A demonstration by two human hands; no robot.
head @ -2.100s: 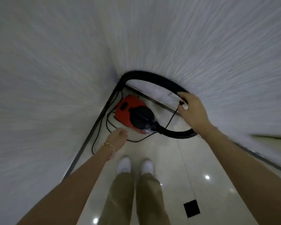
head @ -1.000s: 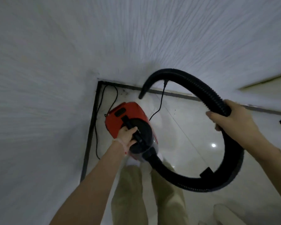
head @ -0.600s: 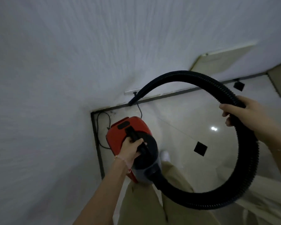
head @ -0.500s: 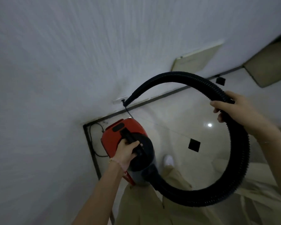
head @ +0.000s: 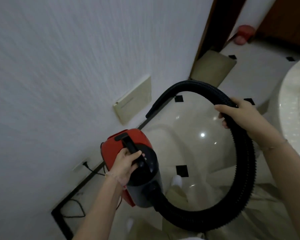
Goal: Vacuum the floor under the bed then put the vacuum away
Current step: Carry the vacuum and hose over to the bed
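Observation:
A red and black canister vacuum (head: 139,148) hangs in the air at the middle of the head view. My left hand (head: 126,164) grips its black carry handle (head: 129,143). A black ribbed hose (head: 244,179) loops from the vacuum's front round to the right and up, ending in a nozzle (head: 151,110) near the wall. My right hand (head: 235,113) grips the hose near the top of the loop. The vacuum's black power cord (head: 73,209) trails on the floor at the corner. No bed is recognisable in this view.
A white textured wall (head: 50,75) fills the left, with a beige panel (head: 133,99) and a socket with a plug (head: 84,163) low on it. Glossy tiled floor (head: 197,122) lies below. A dark wooden door frame (head: 213,26) and a pale round piece of furniture (head: 298,108) stand at the right.
My left hand took the vacuum's handle and lifted it off the floor at the corner. I have turned right with it, bringing the doorway and round furniture into view.

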